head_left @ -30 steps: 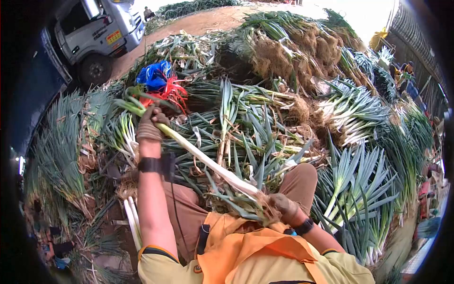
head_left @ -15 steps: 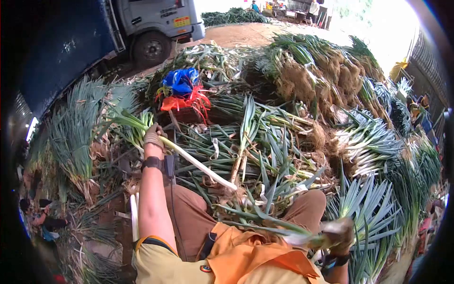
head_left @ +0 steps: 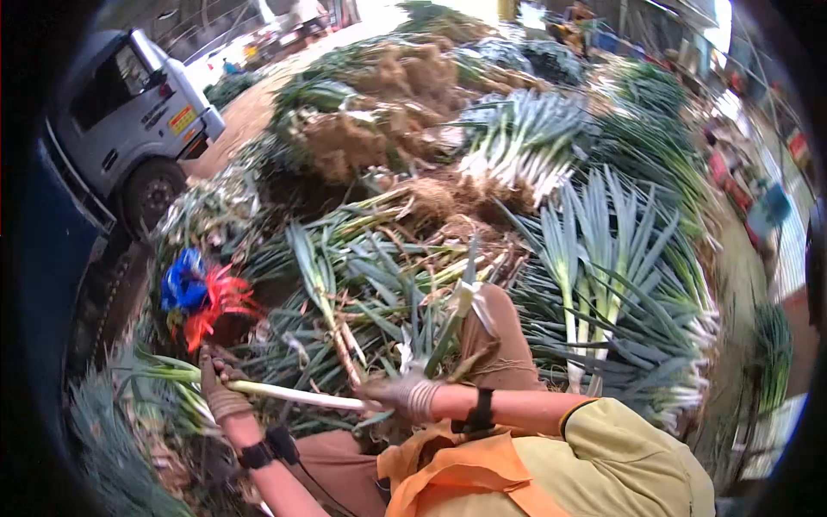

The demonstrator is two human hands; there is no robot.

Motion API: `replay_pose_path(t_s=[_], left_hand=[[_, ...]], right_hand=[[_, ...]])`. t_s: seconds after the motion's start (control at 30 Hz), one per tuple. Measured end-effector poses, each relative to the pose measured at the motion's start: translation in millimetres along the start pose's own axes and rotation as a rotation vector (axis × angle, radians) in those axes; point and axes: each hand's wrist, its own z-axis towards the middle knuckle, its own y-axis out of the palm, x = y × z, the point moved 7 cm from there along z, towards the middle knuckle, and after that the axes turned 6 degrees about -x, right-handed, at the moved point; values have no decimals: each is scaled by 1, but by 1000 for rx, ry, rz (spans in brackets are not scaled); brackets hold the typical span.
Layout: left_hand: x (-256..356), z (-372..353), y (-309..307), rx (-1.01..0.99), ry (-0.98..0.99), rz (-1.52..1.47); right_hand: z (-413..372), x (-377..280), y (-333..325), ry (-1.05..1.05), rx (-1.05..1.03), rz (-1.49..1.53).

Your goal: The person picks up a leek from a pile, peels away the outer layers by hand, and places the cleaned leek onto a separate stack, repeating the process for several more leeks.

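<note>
My left hand (head_left: 220, 395), gloved, grips a long leek (head_left: 293, 395) near its green top, low at the left. The white stalk runs rightwards across my lap. My right hand (head_left: 401, 394), also gloved and blurred, closes on the stalk's root end in front of my chest. A black band sits on each wrist. I sit among heaps of leeks, brown trousers and an orange apron below me.
Loose leeks and trimmings (head_left: 388, 276) cover the ground ahead. A pile of trimmed leeks (head_left: 620, 284) lies to my right. Blue and red plastic ties (head_left: 202, 297) lie at the left. A truck (head_left: 129, 112) stands at the upper left. Rooty heaps (head_left: 379, 121) lie farther back.
My right hand has swung back from the far right to the leek's root end. My head has turned right, so the truck and ties have slid left and the leek sits lower in view.
</note>
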Motion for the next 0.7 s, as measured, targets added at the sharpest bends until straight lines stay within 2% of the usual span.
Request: replay_pose_path(t_s=[0.03,0.07,0.1,0.13,0.17,0.2,0.23,0.27,0.3,0.33,0.37,0.4,0.43,0.47,0.5,0.53,0.57,0.6,0.63,0.67,0.7], left_hand=[[-8,-1,46,-168,-9,-36],[-17,-8,75,-73,51,44],[-30,-10,119,-89,-9,150],[-45,-19,180,-359,54,111],[-56,-30,229,-435,76,176],[-61,-53,283,-576,120,294],[-74,-62,320,-685,70,294],[-78,-64,344,-791,184,488],[-95,-58,349,-801,203,513],[-112,-49,345,-814,152,577],[-131,-41,336,-827,101,643],[-154,-34,314,-794,42,684],[-177,-30,284,-762,-18,727],[-202,-30,252,-718,-151,783],[-223,-35,217,-666,-283,834],[-238,-41,185,-612,-263,1037],[-251,-48,153,-547,-245,1236],[-267,-58,116,-541,-360,1302],[-280,-67,81,-530,-484,1365],[-291,-73,56,-559,-515,1410],[-293,-85,27,-552,-560,1456]], right_hand=[[1,18,29,52,-3,241],[5,36,60,54,21,412],[9,52,78,49,40,582],[-1,41,59,-43,71,651],[-5,35,42,-36,79,648],[-10,33,19,-71,218,765],[-16,33,-7,-109,356,877],[-21,40,-24,67,307,1087],[-24,55,-56,30,403,942],[-29,56,-99,79,426,1009],[-31,55,-139,-57,488,1383],[-35,68,-181,67,593,1262],[-38,87,-217,13,695,1256],[-37,140,-245,-43,750,1185],[-43,144,-284,-162,848,1244],[-50,175,-314,-276,934,1157],[-61,276,-333,-68,1145,1121],[-78,291,-349,272,1306,844],[-99,361,-351,612,1333,708],[-106,390,-341,718,1324,675],[-97,392,-320,656,1261,732]])
